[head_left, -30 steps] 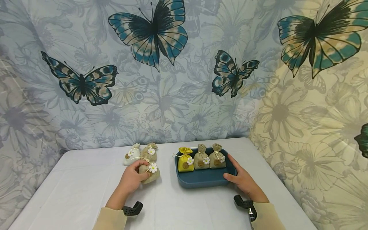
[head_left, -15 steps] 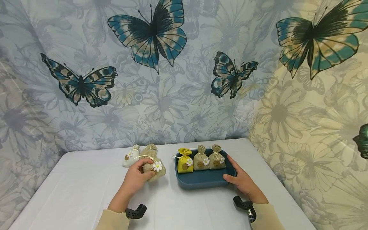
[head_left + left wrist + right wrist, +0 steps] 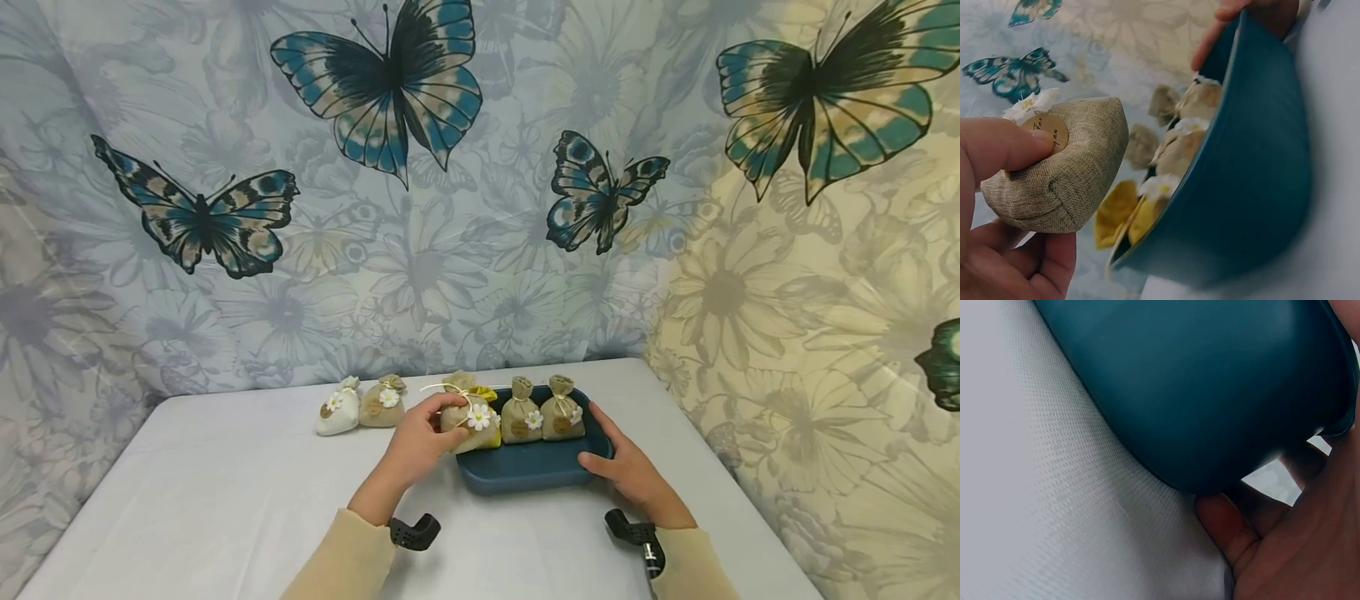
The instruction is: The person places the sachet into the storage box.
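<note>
My left hand (image 3: 420,442) holds a beige drawstring sachet (image 3: 1097,147) with a daisy and a round label, thumb on the label side and fingers behind. It hovers over the left end of the blue tray (image 3: 525,479). Inside the tray stand a yellow sachet (image 3: 1113,212), mostly hidden in the head view, and two beige sachets, a middle one (image 3: 519,421) and a right one (image 3: 558,419). My right hand (image 3: 637,475) grips the tray's right end, its thumb at the front corner. In the right wrist view, fingers (image 3: 1222,519) touch the tray's outer wall.
Left of the tray, a white sachet (image 3: 337,412) and another beige sachet (image 3: 381,408) stand side by side near the back of the white-covered table (image 3: 225,500). A butterfly-printed cloth (image 3: 420,275) hangs behind the table.
My left hand has carried the beige sachet rightward from beside the other loose sachets to the tray's left end. The right hand stays on the tray.
</note>
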Demonstrator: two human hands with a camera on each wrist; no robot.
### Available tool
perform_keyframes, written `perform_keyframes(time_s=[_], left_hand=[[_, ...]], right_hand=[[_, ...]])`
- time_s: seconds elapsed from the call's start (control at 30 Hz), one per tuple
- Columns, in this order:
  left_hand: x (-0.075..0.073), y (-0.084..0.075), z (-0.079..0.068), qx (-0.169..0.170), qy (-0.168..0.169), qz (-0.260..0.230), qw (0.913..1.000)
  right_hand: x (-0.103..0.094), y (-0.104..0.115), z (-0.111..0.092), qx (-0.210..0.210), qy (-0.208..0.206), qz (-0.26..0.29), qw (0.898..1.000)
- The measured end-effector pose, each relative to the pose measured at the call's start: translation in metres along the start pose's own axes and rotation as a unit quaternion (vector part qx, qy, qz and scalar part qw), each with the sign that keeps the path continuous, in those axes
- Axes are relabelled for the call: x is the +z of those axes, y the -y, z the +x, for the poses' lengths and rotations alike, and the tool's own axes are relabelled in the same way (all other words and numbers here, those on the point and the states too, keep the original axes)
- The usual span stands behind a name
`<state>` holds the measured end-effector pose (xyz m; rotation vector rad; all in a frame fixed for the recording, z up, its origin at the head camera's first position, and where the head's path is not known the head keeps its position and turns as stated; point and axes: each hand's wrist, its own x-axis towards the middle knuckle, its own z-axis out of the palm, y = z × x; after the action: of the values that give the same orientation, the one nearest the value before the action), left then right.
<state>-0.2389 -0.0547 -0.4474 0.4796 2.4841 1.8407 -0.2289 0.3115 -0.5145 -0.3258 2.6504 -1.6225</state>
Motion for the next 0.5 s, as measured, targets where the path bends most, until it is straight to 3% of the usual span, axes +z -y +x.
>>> perform_keyframes(time_s=[0.3,0.5], left_hand=[[0.046,-0.01,0.021,0.009,0.045,0.021,0.9987],[0.073,-0.016,0.031,0.008,0.077,0.011,0.9969]], right_hand=[[-0.001,0.003,0.0,-0.012,-0.002,0.0,1.0],[0.0,0.005,-0.001,0.004,0.001,0.017,1.0]])
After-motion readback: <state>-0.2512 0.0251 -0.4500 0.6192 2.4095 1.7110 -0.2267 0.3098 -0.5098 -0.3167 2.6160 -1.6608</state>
